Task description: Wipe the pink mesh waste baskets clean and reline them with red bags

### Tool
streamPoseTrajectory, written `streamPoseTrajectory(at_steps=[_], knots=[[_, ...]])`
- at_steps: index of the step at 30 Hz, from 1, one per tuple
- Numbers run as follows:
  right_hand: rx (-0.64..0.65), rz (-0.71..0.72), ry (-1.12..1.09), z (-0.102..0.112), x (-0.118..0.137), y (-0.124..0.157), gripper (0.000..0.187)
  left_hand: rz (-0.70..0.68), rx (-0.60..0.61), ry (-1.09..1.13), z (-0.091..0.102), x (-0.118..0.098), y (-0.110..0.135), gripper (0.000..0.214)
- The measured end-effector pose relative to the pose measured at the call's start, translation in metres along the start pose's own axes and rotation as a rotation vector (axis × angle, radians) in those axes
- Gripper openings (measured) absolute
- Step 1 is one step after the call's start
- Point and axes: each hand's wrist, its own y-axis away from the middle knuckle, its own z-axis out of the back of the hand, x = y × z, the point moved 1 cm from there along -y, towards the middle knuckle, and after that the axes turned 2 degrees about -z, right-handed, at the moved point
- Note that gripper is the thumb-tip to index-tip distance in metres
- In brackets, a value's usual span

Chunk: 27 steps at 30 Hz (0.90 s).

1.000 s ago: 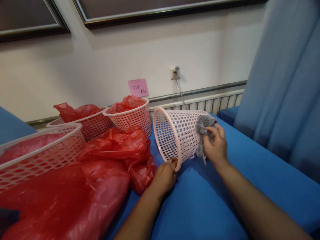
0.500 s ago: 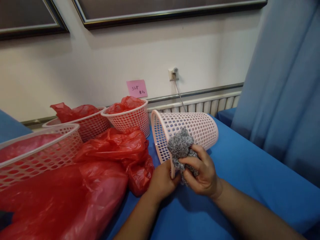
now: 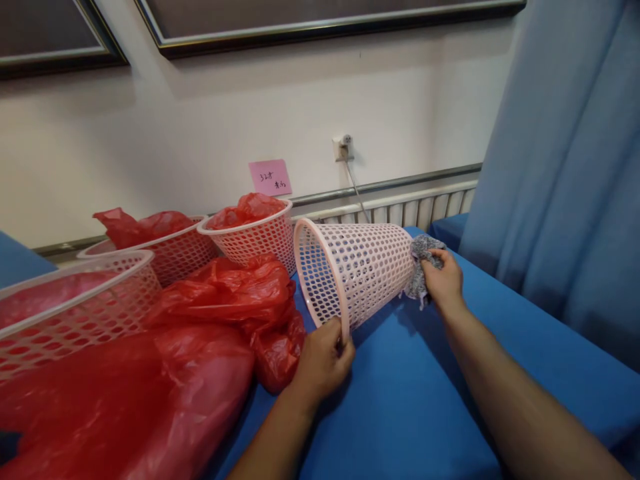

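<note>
A pale pink perforated plastic wastebasket lies on its side on the blue-covered table, its mouth facing left. My left hand is closed on the near, lower part of its rim. At the far right end, my right hand grips a fuzzy grey cloth and presses it against the base. Part of the cloth hangs below the fingers.
Red plastic bags lie heaped left of the wastebasket. Beyond them stand a small basket and wider baskets, all lined with red bags. A radiator and a plugged socket are at the wall; a blue curtain hangs right.
My right hand has carried the grey cloth rightward from near the rim to the base. The wastebasket has tilted slightly, while my left hand still grips its rim.
</note>
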Motion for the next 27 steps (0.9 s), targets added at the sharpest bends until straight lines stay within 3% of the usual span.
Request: streamPoseTrajectory(at_steps=[1, 3, 6, 8, 11, 14, 19, 21, 22, 24, 27], knots=[[0.004, -0.031, -0.019, -0.001, -0.002, -0.002, 0.025, 0.000, 0.033, -0.034, -0.003, 0.001, 0.000, 0.014], [0.024, 0.067, -0.080, -0.002, 0.008, 0.010, 0.024, 0.015, 0.101, -0.076, -0.007, 0.002, 0.000, 0.009], [0.126, 0.413, -0.187, 0.005, 0.045, 0.058, 0.024, 0.050, 0.179, -0.090, -0.011, 0.004, -0.001, 0.016], [0.268, 0.645, -0.247, 0.014, 0.070, 0.094, 0.029, 0.077, 0.207, -0.094, -0.011, 0.006, -0.001, 0.021], [0.379, 0.812, -0.300, 0.021, 0.086, 0.121, 0.036, 0.101, 0.232, -0.100, -0.010, 0.009, -0.002, 0.025], [0.273, 0.722, -0.231, 0.011, 0.070, 0.100, 0.030, 0.091, 0.238, -0.101, -0.009, 0.011, -0.004, 0.037], [-0.038, 0.133, -0.079, -0.006, 0.006, 0.013, 0.024, 0.087, 0.256, -0.136, -0.008, 0.014, -0.007, 0.041], [-0.074, -0.066, -0.055, -0.007, -0.011, -0.008, 0.025, 0.073, 0.279, -0.170, -0.009, 0.015, -0.007, 0.041], [-0.076, -0.095, -0.057, -0.006, -0.013, -0.011, 0.025, 0.069, 0.288, -0.182, -0.009, 0.016, -0.007, 0.042], [-0.049, 0.003, -0.085, -0.005, -0.004, -0.001, 0.024, 0.072, 0.299, -0.198, -0.009, 0.018, -0.007, 0.045], [0.074, 0.351, -0.149, 0.001, 0.033, 0.044, 0.023, 0.086, 0.324, -0.204, -0.009, 0.019, -0.007, 0.050]])
